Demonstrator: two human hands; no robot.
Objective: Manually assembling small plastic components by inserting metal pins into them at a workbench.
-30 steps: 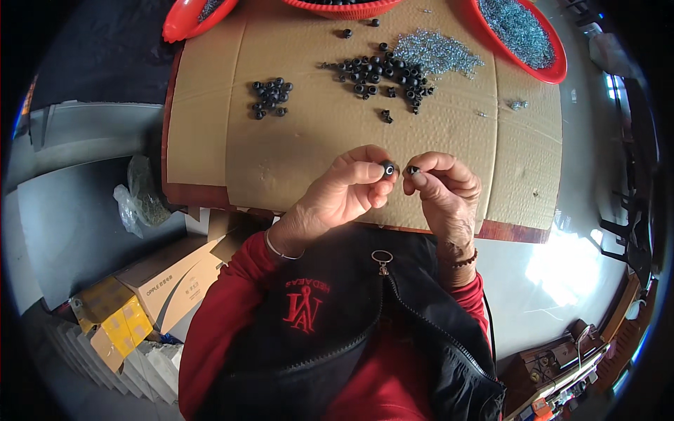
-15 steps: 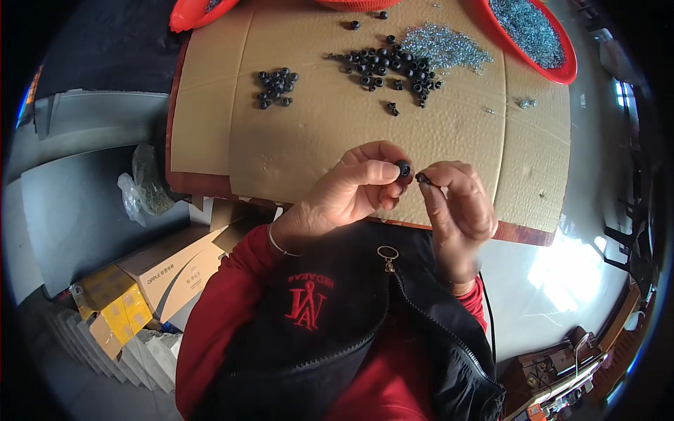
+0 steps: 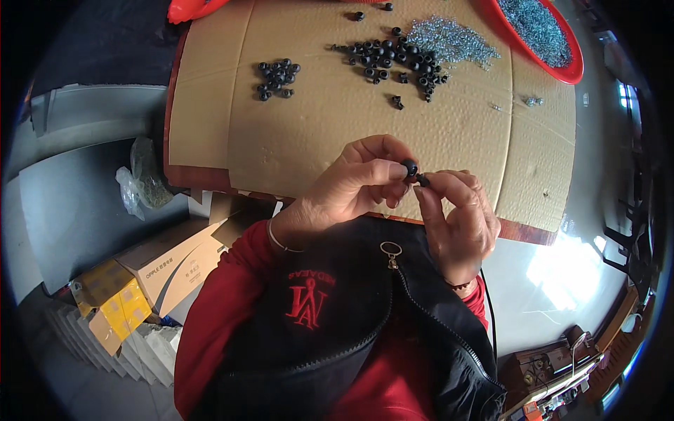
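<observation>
Between thumb and fingers, my left hand (image 3: pixel 354 179) pinches a round black ball-shaped cap (image 3: pixel 409 167). My right hand (image 3: pixel 460 221) grips a small black plastic piece (image 3: pixel 422 180) in its fingertips, right up against the cap's lower side. Whether the piece has entered the cap cannot be made out. Both hands are over the near edge of a cardboard sheet (image 3: pixel 316 133). Beyond them lies a loose pile of black caps and small black pieces (image 3: pixel 386 63). A separate cluster of black balls (image 3: pixel 277 78) sits to the left.
Small silvery metal parts, perhaps springs (image 3: pixel 456 42), spread beside the black pile. A red basket (image 3: pixel 577 70) full of them stands far right; another red container (image 3: pixel 184 10) is far left. A cardboard box (image 3: pixel 175 263) and a clear plastic bag (image 3: pixel 146 179) are left of the table.
The cap and the small black piece, held apart before, have come together. The right hand has tilted slightly, and the view has shifted a little.
</observation>
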